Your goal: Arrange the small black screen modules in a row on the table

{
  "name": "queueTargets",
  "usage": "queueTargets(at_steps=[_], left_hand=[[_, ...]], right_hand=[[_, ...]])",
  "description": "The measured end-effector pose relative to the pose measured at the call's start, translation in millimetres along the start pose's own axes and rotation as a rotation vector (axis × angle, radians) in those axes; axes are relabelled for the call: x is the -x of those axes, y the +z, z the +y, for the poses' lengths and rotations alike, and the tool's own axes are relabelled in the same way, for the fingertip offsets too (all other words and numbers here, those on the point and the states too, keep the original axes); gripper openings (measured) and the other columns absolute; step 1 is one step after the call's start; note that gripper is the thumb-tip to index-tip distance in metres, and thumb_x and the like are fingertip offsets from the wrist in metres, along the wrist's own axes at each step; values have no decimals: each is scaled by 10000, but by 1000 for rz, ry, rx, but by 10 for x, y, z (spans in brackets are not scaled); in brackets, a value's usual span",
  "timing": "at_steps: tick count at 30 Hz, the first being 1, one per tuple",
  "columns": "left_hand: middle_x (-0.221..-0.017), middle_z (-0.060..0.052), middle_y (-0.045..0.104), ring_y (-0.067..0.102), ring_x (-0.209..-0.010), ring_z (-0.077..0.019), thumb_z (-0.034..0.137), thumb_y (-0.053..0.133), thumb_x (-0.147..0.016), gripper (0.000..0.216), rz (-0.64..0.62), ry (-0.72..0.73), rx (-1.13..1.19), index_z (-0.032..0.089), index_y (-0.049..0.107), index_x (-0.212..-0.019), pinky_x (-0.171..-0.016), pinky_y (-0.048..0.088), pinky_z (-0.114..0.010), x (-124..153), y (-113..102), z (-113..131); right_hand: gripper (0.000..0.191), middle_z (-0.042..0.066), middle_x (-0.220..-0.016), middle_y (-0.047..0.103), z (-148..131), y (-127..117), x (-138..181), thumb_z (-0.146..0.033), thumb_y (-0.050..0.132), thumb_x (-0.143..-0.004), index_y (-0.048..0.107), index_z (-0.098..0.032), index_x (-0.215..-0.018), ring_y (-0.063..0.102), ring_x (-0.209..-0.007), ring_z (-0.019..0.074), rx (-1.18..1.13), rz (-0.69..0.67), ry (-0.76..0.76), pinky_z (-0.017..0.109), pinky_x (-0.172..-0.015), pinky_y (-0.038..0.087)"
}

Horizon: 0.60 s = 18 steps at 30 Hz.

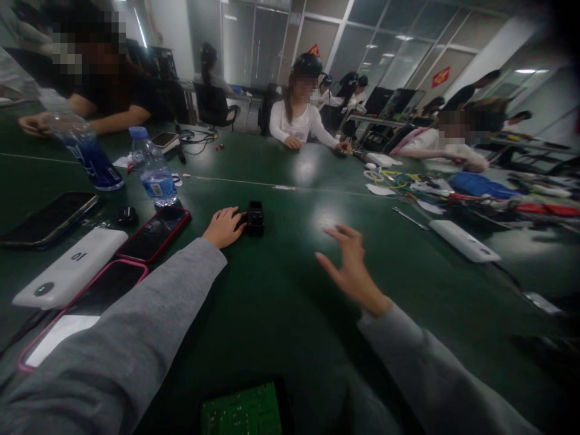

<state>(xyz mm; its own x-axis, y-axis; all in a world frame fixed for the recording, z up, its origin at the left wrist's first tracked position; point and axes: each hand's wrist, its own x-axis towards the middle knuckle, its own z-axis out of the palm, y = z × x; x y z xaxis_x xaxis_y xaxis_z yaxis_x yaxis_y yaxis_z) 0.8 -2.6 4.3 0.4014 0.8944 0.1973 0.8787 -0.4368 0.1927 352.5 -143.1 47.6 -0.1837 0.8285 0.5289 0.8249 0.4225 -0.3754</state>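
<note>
My left hand (pixel 224 228) rests low over the green table (pixel 290 290), fingers stretched out, with the fingertips at the left side of a small black box-like device (pixel 256 220). Whether they press on the device is hard to make out; they are not wrapped round it. My right hand (pixel 354 269) hovers above the table farther right, slightly blurred, its thumb and fingers apart and nothing between them. Close to my body, at the bottom of the view, lies a green circuit board (pixel 242 411), partly cut off by the frame.
On the left are phones (pixel 154 232), a white power bank (pixel 70 266), a water bottle (pixel 154 172) and a blue-labelled bottle (pixel 88 151). To the right lie another white power bank (pixel 464 240), a thin metal tool (pixel 410 218) and tangled cables (pixel 399 180). Several people sit around.
</note>
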Motion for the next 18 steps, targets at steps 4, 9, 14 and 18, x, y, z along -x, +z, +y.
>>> queueTargets(at_steps=[4, 9, 14, 18], left_hand=[[-1582, -173, 491, 425, -1482, -337, 465, 423, -1074, 515, -5, -7, -12, 184, 548, -1487, -1219, 334, -549, 2, -9, 23], [-1584, -162, 491, 425, -1484, -327, 438, 443, -1068, 500, 1, -17, -22, 191, 549, -1490, -1230, 328, -530, 6, -2, 44], [-1598, -165, 480, 413, -1492, -347, 489, 432, -1069, 542, -7, -16, 0, 193, 527, -1513, -1226, 322, -572, 3, -10, 43], [-1631, -159, 443, 378, -1517, -360, 510, 418, -1072, 583, -60, -31, 37, 190, 487, -1554, -1229, 314, -587, 4, -44, 37]], right_hand=[[743, 212, -1545, 372, -566, 1091, -674, -580, 689, -957, 385, -258, -1554, 389, -1443, 419, -105, -89, 7, 658, -1105, 445], [639, 208, -1323, 569, -755, 1554, -1079, -271, 709, -909, 470, -164, -1492, 588, -1230, 370, -134, -111, 134, 567, -1037, 530], [584, 139, -1293, 621, -491, 1093, -780, -213, 621, -866, 537, -211, -1444, 648, -1131, 305, -251, -188, 14, 506, -1015, 559], [571, 116, -1277, 673, 76, 286, -180, -363, 628, -863, 583, -267, -1424, 681, -1104, 334, -218, -237, 51, 549, -996, 571]])
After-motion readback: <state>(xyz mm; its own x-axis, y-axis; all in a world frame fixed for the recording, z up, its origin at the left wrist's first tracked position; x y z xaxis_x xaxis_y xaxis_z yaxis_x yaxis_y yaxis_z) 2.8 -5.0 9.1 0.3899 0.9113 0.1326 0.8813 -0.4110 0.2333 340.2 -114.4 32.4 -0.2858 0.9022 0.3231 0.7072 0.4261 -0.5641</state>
